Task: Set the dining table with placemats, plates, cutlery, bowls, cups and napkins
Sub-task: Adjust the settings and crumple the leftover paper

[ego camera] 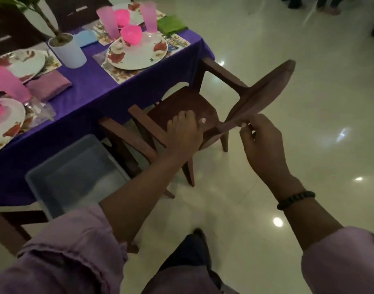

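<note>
Risk: chair [188, 107] shoved in hard could jolt the table [90, 88] and tip the tall pink cups [149, 16] near its far right corner. Left hand [184, 132] rests fingers-spread on the seat; right hand [260, 143] pinches the backrest edge. Place settings look complete: floral plate [139, 56], pink bowl [131, 33], green napkin [171, 23] at that corner.
</note>
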